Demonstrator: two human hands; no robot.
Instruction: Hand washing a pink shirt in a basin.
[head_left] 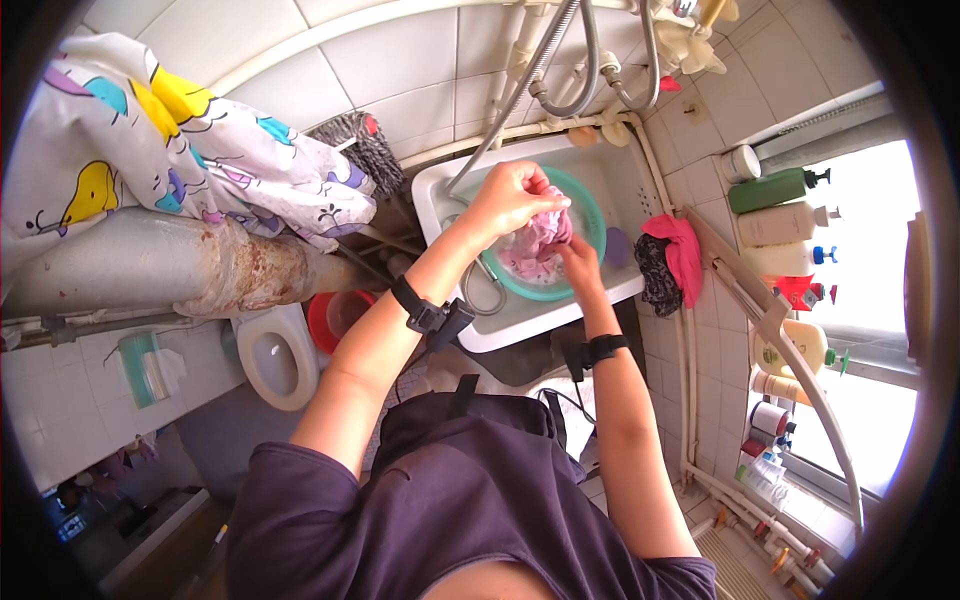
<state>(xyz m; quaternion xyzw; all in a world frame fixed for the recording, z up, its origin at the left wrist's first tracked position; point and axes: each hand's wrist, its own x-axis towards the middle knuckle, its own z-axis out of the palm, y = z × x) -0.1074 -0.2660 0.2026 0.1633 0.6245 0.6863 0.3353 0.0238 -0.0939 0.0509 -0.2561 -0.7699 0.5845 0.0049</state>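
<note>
A wet pink cloth with a pale pattern (pixel 547 232) hangs between my two hands above a round turquoise basin (pixel 597 215). My left hand (pixel 512 200) pinches its upper part, fingers closed. Lower down on the right, my right hand (pixel 580 262) grips the cloth's edge. More pink fabric and cloudy water show inside the basin, partly hidden by my hands. The basin rests in a white rectangular sink (pixel 430 190). Both wrists wear black straps with small devices.
A bright pink cloth (pixel 684 262) and a dark patterned cloth (pixel 657 275) hang over the sink's right edge. Several bottles (pixel 780 225) line the windowsill at right. A patterned curtain (pixel 200 150), a rusty pipe (pixel 230 262), a toilet (pixel 275 360) and a red bucket (pixel 322 322) are at left.
</note>
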